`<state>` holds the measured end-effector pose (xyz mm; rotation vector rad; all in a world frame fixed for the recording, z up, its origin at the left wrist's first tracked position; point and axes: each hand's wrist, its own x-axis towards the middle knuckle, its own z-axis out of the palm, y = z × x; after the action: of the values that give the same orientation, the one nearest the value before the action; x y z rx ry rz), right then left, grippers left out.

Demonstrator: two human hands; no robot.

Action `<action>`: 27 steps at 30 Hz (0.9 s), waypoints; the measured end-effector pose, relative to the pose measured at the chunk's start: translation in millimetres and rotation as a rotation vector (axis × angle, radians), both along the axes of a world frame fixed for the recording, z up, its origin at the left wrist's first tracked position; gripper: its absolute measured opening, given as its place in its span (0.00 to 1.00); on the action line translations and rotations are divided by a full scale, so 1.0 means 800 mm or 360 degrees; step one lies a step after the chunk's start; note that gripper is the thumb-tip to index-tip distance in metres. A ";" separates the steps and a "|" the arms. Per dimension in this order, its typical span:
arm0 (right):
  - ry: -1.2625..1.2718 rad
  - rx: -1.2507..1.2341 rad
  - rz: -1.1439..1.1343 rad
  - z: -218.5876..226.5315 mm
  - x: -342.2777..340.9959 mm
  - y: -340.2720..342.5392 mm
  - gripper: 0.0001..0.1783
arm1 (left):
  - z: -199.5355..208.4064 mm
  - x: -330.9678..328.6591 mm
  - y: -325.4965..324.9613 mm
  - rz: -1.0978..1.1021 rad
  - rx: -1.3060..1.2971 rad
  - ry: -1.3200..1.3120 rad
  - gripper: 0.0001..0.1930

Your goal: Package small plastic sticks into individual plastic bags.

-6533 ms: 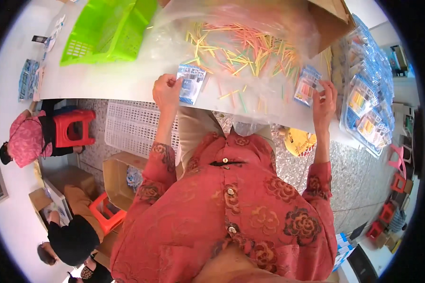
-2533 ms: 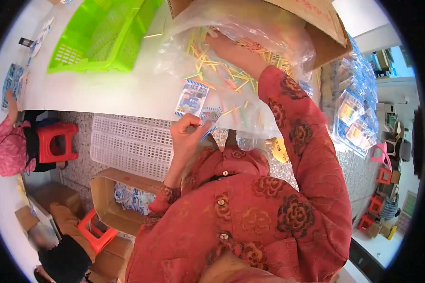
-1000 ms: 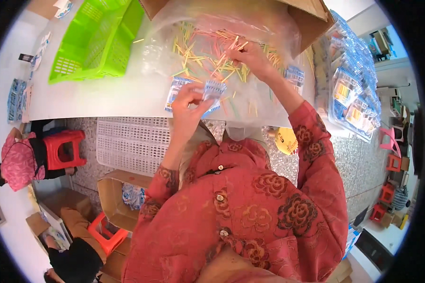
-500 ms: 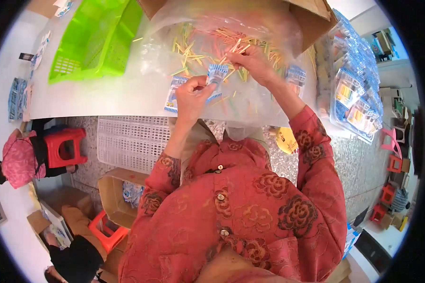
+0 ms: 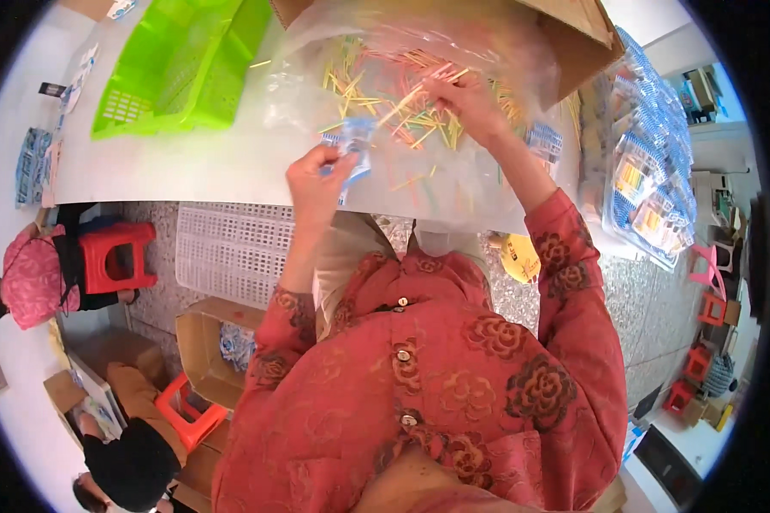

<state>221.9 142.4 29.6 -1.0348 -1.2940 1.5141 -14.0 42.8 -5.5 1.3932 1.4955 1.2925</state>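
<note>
My left hand (image 5: 316, 175) pinches a small blue-and-white clear plastic packet (image 5: 357, 137) above the near part of the table. Another packet (image 5: 332, 139) lies partly hidden behind it. In my right hand (image 5: 470, 107) are several thin coloured sticks (image 5: 441, 79), gripped between thumb and fingers. One long pale stick points from there toward the top of the packet. Under and around the right hand spreads a loose heap of yellow, pink, orange and green sticks (image 5: 351, 90) on clear plastic film. Beside my right wrist lies one more packet (image 5: 545, 144).
A green plastic basket (image 5: 175, 73) stands at the far left, and a cardboard box (image 5: 573, 38) at the far right. Filled packets (image 5: 646, 171) are piled at the right edge. Below the table are a white crate (image 5: 231, 252) and red stools (image 5: 118, 256). Two people sit at left.
My left hand has shifted left with the packet, away from my right hand. The right hand has moved slightly to the right, still holding sticks.
</note>
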 end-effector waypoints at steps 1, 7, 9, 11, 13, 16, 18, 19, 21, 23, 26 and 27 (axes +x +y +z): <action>-0.0016 0.0020 -0.0008 -0.010 0.008 0.010 0.07 | -0.004 -0.016 -0.004 0.0084 0.0027 0.0119 0.08; -0.0358 0.0172 -0.0033 -0.040 0.024 0.043 0.06 | -0.033 -0.119 -0.022 0.0580 -0.0064 0.0030 0.08; -0.0411 0.0243 0.0018 -0.038 0.016 0.044 0.07 | -0.039 -0.136 -0.024 0.0679 0.0021 -0.0113 0.09; -0.0907 0.0432 -0.0037 -0.033 0.004 0.046 0.08 | -0.053 -0.152 -0.019 0.0764 -0.0013 0.0129 0.09; -0.0946 0.0583 -0.0031 -0.026 -0.007 0.040 0.08 | -0.065 -0.157 -0.012 0.0811 -0.0010 0.0172 0.09; -0.1013 0.0862 -0.0065 -0.021 -0.019 0.033 0.09 | -0.065 -0.157 -0.001 0.0893 -0.0023 0.0256 0.09; -0.1038 0.0994 -0.0105 -0.022 -0.018 0.036 0.10 | -0.059 -0.152 0.007 0.0951 -0.0066 0.0319 0.09; -0.1207 0.0861 -0.0004 -0.025 -0.016 0.039 0.12 | -0.056 -0.151 0.007 0.0965 -0.0066 0.0320 0.09; -0.1378 0.0722 0.0089 -0.036 -0.016 0.042 0.14 | -0.051 -0.148 0.009 0.0956 -0.0072 0.0429 0.10; -0.1462 0.0913 0.0041 -0.050 -0.020 0.039 0.13 | -0.057 -0.154 0.008 0.0920 0.0225 0.0397 0.09; -0.1341 0.0978 0.0017 -0.057 -0.022 0.040 0.11 | -0.054 -0.156 -0.003 0.0870 0.0510 0.0334 0.09; -0.1348 0.0969 0.0012 -0.051 -0.025 0.036 0.11 | -0.043 -0.151 -0.012 0.0878 0.0500 0.0316 0.09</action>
<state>201.5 171.6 -11.4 -1.2792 -2.1514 0.5603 -135.2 32.9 -40.2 1.3807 1.9676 1.8318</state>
